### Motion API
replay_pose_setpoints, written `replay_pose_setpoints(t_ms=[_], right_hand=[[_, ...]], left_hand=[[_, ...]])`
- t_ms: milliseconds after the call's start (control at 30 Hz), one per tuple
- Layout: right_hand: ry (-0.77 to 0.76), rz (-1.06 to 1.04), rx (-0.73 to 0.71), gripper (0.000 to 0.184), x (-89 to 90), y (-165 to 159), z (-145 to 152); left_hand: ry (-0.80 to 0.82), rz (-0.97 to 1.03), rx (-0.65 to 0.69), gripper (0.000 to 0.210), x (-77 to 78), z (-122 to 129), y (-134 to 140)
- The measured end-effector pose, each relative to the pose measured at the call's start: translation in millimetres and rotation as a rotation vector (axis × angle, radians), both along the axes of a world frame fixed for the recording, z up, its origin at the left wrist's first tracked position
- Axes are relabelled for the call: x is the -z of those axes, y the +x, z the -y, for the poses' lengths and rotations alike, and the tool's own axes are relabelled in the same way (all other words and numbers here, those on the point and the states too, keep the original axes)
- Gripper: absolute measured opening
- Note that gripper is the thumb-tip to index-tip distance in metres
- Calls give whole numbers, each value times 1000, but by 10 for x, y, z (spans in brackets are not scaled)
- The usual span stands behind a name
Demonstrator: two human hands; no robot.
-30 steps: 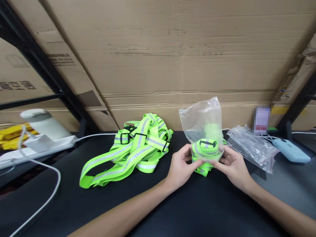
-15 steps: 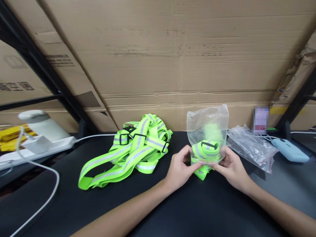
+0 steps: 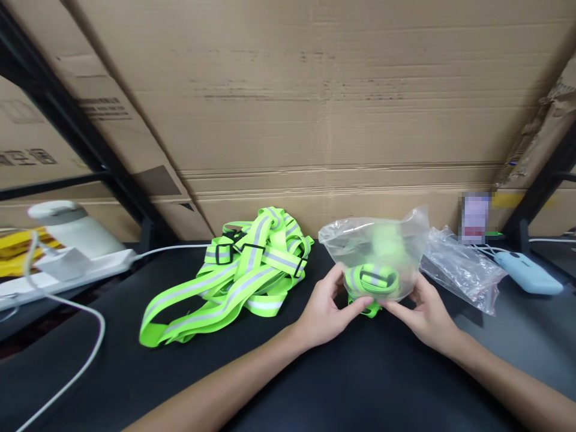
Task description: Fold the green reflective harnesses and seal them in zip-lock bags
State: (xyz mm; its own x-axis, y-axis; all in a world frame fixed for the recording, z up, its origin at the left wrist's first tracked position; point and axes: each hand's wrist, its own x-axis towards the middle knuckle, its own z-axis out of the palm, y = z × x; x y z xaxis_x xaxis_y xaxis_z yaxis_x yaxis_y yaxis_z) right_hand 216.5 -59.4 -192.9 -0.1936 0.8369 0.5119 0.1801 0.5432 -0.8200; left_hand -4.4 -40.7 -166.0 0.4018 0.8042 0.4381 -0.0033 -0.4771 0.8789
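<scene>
A clear plastic bag [image 3: 346, 237] is held at its near edge by both hands. Inside it shows a rolled neon-green reflective strap [image 3: 371, 281] with a black buckle, and a bit of the strap sticks out below the bag's edge. My left hand [image 3: 326, 309] pinches the bag's left side, thumb on the strap end. On the opposite side my right hand [image 3: 423, 309] is closed on the bag, its fingers partly hidden behind the plastic. Left of the hands lies a loose heap of green reflective straps [image 3: 252, 264] with black buckles.
More clear bags [image 3: 463, 270] lie right of my right hand, beside a light-blue power bank [image 3: 528, 273]. A white power strip [image 3: 103, 268], a charging cable [image 3: 96, 342] and a pale bottle [image 3: 85, 228] are at the left. Cardboard [image 3: 315, 120] walls the back of the black table [image 3: 360, 384].
The bag's upper part has tipped over and spread wider. The strap roll sits deeper in it, with less strap sticking out below. Both hands stay on the bag.
</scene>
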Motion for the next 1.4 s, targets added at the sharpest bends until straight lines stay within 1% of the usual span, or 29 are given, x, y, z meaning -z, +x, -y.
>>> replay_pose_setpoints(t_ms=[100,233,367,500,600,667,767,833,967,1033,1100,1167,1233,1300,1400], right_hand=[[-22,86,25,49,7,13,5],[-67,131,25,59,-22,39,-13],[-83,161,-21,53,-52,63,-32],[-81,144,-66,50,-36,50,-27],[-68,130,-74,47,-10,33,-9],[-42,144,-64,39,-4,30,3],[23,151,-45,27,-21,33,12],[44,137,-49,25,-43,34,13],[2,127,-68,28,-72,41,9],[-7,132,-70,25,-76,46,12],[8,133,-67,19,-83,47,20],[24,135,-65,17,-106,43,34],[6,148,-72,19,-143,38,49],[-51,153,-101,21,-185,40,60],[-169,81,-208,22,-218,59,51]], left_hand=[[4,-2,-31,30,38,9,17],[-74,6,-22,30,64,21,12],[-178,-18,27,36,91,-15,-4],[-211,7,98,46,103,-60,-12],[-200,5,112,49,88,-67,-21],[-153,-41,58,50,73,-62,-36],[-23,-130,-66,50,53,-56,-64],[33,-180,-95,47,39,-52,-76],[57,-238,-102,41,11,-37,-77],[58,-244,-109,38,4,-26,-71],[46,-236,-84,33,3,-20,-69],[26,-217,-36,29,6,-18,-70],[11,-214,-11,30,7,-21,-75],[2,-234,-20,30,7,-26,-79],[7,-242,-59,33,9,-34,-82]])
